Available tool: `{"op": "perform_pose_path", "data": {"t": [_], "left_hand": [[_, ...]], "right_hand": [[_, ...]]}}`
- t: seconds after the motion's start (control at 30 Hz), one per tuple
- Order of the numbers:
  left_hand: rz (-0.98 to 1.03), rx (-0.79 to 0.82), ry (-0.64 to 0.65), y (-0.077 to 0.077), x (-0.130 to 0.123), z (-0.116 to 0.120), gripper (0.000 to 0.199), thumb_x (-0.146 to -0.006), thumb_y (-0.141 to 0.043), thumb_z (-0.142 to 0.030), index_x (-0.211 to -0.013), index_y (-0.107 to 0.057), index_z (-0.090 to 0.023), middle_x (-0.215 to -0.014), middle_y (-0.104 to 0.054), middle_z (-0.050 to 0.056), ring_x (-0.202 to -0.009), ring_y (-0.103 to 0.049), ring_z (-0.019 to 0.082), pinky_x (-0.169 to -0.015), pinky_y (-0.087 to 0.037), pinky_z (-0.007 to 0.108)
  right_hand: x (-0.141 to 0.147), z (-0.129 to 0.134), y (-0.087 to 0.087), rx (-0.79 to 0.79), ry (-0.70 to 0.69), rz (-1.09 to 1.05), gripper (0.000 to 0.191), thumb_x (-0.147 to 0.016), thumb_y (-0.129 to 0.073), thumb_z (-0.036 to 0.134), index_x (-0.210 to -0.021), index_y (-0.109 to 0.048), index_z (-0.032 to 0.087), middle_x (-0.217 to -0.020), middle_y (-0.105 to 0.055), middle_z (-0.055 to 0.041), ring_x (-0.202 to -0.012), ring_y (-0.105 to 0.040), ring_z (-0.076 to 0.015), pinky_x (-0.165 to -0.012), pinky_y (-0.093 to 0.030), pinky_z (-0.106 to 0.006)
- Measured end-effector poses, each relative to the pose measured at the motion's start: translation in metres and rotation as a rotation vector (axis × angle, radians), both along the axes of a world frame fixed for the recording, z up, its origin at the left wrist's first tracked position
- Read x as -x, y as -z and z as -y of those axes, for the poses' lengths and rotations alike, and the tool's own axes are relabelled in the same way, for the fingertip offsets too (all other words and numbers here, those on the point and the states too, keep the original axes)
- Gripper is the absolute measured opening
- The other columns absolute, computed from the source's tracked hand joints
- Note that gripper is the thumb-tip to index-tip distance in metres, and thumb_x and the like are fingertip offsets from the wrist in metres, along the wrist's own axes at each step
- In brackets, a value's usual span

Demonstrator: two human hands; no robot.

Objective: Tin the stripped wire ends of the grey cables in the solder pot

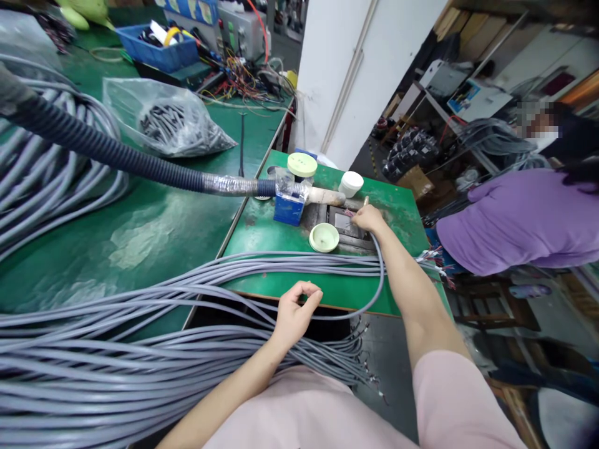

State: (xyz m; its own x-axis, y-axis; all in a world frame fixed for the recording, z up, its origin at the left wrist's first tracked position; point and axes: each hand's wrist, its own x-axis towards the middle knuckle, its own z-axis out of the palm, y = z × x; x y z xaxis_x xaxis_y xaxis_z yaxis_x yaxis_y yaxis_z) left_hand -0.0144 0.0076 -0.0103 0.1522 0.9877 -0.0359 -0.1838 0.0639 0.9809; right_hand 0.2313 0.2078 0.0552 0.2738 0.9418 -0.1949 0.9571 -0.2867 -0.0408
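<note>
My right hand (369, 218) is closed on the end of a grey cable (381, 268), whose thin coloured wires (349, 213) stick out to the left over a square metal plate (345, 222). From that hand the cable loops down and back to the left. My left hand (298, 305) hovers before the green table's front edge with its fingers curled together; whether anything is between them is too small to tell. A pale green bowl (324, 237) stands left of the plate. Behind the plate, the nozzle (327, 196) of a dark corrugated hose (178, 169) rests by a blue block (287, 209).
Bundles of grey cables (154, 368) cover the left and front. A white jar (350, 184) and a yellow-lidded tub (302, 164) stand behind. Further left are a plastic bag (168, 121) and blue bin (159, 50). A person in purple (519, 218) is at right.
</note>
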Motion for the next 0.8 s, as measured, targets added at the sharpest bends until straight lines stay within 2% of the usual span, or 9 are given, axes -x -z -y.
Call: {"op": "perform_pose_path", "data": {"t": [0.3,0.47,0.63,0.8], "left_hand": [[0.007,0.007,0.007,0.001,0.0,0.0,0.013,-0.08,-0.062,-0.029,-0.075,-0.06,-0.017,-0.066,-0.059,-0.002,-0.066,-0.054,0.012,-0.084,-0.043,0.029],[0.018,0.0,-0.027,-0.001,-0.001,0.001,0.013,-0.078,-0.063,-0.027,-0.071,-0.061,-0.016,-0.071,-0.061,0.0,-0.072,-0.055,0.013,-0.087,-0.042,0.03],[0.039,0.055,-0.048,-0.008,-0.002,0.002,0.01,-0.074,-0.063,-0.024,-0.071,-0.063,-0.015,-0.069,-0.061,0.001,-0.069,-0.054,0.013,-0.071,-0.043,0.027],[0.032,0.07,-0.094,-0.013,-0.002,0.003,0.007,-0.071,-0.063,-0.02,-0.069,-0.064,-0.014,-0.067,-0.061,0.001,-0.067,-0.053,0.013,-0.068,-0.042,0.026]], "right_hand": [[-0.004,0.002,-0.006,0.015,0.002,0.035,0.03,-0.075,-0.058,0.032,-0.091,-0.076,0.015,-0.097,-0.072,-0.0112,-0.094,-0.065,-0.0238,-0.074,-0.047,-0.025],[0.002,0.002,-0.005,0.035,-0.029,0.058,0.03,-0.075,-0.054,0.029,-0.09,-0.076,0.015,-0.1,-0.071,-0.0138,-0.098,-0.064,-0.0266,-0.075,-0.046,-0.027],[0.008,0.001,-0.007,0.037,-0.091,0.046,0.023,-0.07,-0.056,0.027,-0.073,-0.075,0.014,-0.085,-0.071,-0.0153,-0.084,-0.067,-0.029,-0.062,-0.045,-0.029],[0.001,0.012,-0.014,-0.05,-0.104,-0.044,0.022,-0.071,-0.054,0.027,-0.054,-0.067,0.019,-0.068,-0.068,-0.0104,-0.071,-0.065,-0.0254,-0.057,-0.043,-0.029]]}}
